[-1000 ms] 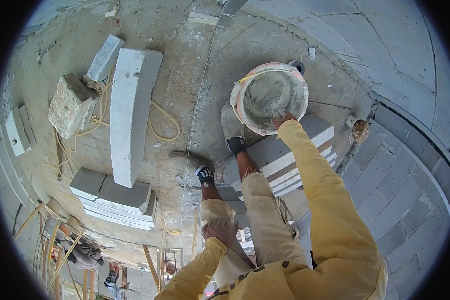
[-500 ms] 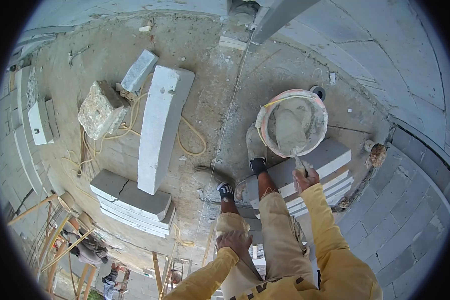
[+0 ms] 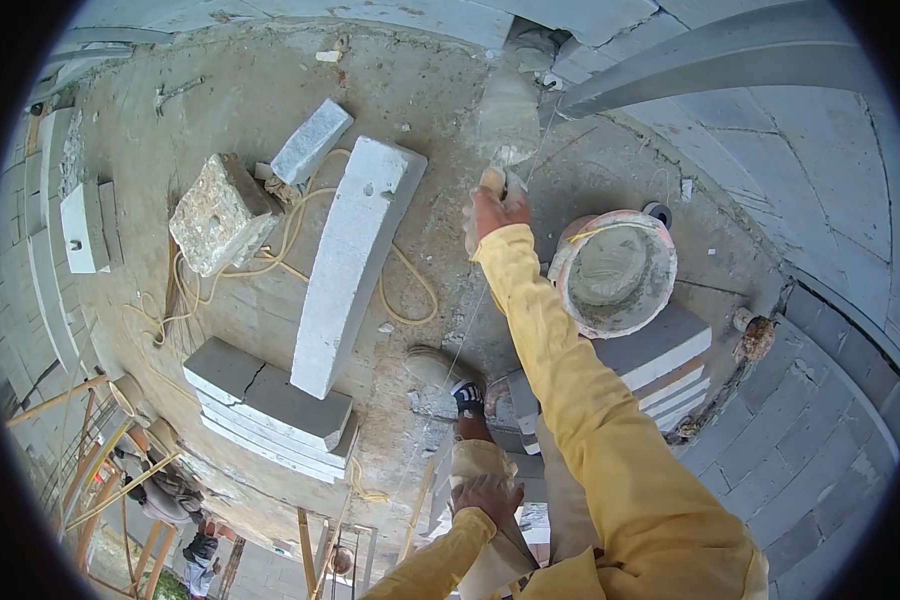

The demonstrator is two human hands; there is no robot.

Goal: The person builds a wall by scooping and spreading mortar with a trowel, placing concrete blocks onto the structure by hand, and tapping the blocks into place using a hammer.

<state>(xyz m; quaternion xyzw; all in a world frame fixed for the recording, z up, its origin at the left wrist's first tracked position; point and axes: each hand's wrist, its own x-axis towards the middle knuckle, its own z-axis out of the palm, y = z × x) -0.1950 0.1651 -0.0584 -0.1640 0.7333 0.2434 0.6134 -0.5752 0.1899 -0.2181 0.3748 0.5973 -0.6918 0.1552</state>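
Observation:
My right hand (image 3: 498,212) is stretched forward, its fingers wrapped around the handle of a trowel (image 3: 510,118). The grey, mortar-coated blade points away from me, above the floor near the far wall. My left hand (image 3: 485,497) lies over my bent knee, fingers spread on the trouser cloth. To the right of my reaching forearm stands a round bucket (image 3: 658,312) with grey mortar (image 3: 612,265) inside. A thin string line (image 3: 473,318) runs across the floor beneath my right arm.
A long pale block (image 3: 355,265) lies left of my arm, partly on stacked blocks (image 3: 270,395). A rough stone chunk (image 3: 218,215), a yellow hose (image 3: 410,318) and a hammer (image 3: 175,92) are farther left. A grey post (image 3: 710,62) slants at top right. Another person (image 3: 160,495) is at lower left.
My right hand has moved the trowel out of the bucket, forward and left toward the far wall. My left hand stays on the knee. The view has shifted slightly.

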